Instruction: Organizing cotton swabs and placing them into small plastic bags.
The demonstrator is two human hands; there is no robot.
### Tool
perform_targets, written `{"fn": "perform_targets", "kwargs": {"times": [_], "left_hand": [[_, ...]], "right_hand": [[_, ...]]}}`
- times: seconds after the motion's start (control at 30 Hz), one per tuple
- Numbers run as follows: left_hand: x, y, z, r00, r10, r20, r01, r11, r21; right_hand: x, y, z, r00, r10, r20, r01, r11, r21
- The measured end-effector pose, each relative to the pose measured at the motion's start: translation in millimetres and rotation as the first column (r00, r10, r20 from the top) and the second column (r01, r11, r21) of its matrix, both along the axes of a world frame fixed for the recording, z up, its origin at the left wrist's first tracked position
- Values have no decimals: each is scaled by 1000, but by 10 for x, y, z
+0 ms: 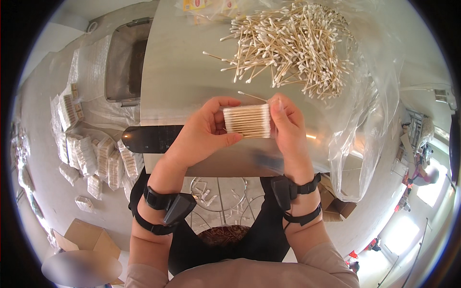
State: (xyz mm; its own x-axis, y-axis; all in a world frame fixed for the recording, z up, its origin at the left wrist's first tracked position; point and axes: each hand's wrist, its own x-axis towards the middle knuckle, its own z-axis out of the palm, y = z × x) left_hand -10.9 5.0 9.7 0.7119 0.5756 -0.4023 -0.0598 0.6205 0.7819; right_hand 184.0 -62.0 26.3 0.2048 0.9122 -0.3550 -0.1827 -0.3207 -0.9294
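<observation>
Head view shows a neat bundle of cotton swabs held level above the near part of a grey table, pinched from both ends so the sticks stay parallel and squared up. The left hand clamps the bundle's left end, thumb under and fingers curled over the top; the right hand presses on the right end, fingers closed against the swab tips, seemingly through a thin clear wrap, though that is hard to tell. Both wrists wear black strapped bands. Just beyond the hands one loose swab lies alone, and farther off a big heap of swabs spreads on a clear plastic sheet that drapes over the table's right edge. Far left on the floor lie many packed bundles, with a cardboard box nearer.
</observation>
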Motion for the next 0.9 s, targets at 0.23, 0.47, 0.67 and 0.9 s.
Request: {"fn": "perform_targets", "kwargs": {"times": [0.23,0.47,0.67,0.9], "left_hand": [[16,-10,25,1000,-7,12,7,999,-35],[20,2,7,998,6,64,1,993,-115],[31,5,-25,996,69,55,-63,991,-116],[41,-15,-22,986,110,125,-106,994,-38]], "right_hand": [[-23,14,-66,937,-21,347,-29,990,138],[-30,0,-88,915,-80,396,1,981,194],[-40,-25,-135,966,-83,244,53,990,128],[-79,-17,-195,925,-163,344,118,982,146]]}}
